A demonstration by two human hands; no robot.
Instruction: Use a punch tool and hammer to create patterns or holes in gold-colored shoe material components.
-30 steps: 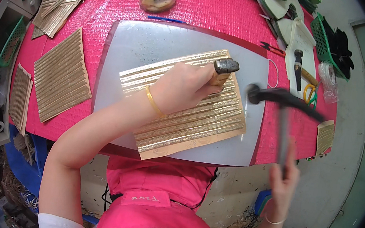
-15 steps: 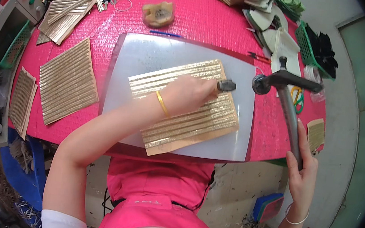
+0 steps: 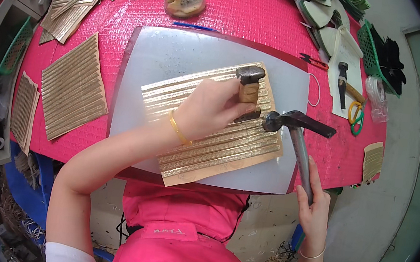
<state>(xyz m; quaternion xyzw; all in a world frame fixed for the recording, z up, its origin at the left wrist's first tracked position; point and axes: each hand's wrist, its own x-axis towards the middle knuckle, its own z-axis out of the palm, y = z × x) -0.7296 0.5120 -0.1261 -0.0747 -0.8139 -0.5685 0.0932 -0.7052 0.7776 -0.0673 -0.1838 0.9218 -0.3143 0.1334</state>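
Observation:
My left hand (image 3: pixel 209 104) grips a hand punch (image 3: pixel 249 90), with dark metal ends and a tan wrapped middle, over a gold striped sheet (image 3: pixel 218 150). Whether the punch's lower end touches the sheet I cannot tell. The sheet lies tilted on a pale translucent board (image 3: pixel 143 58). In my right hand (image 3: pixel 313 207) is a hammer (image 3: pixel 301 154), its fingers and thumb round the lower part of the grey handle. The hammer's round face appears just right of the punch's lower end.
More gold striped sheets (image 3: pixel 74 87) lie to the left. Scissors (image 3: pixel 358 119), another dark punch (image 3: pixel 341 84) and red-handled snips (image 3: pixel 315 63) rest at right. Green basket (image 3: pixel 376 59) holds black pieces. A yellowish block (image 3: pixel 185 1) sits behind the board.
The hammer has come left and lower, close to the punch. The punch now shows its wrapped middle and both ends. The whole view has shifted slightly.

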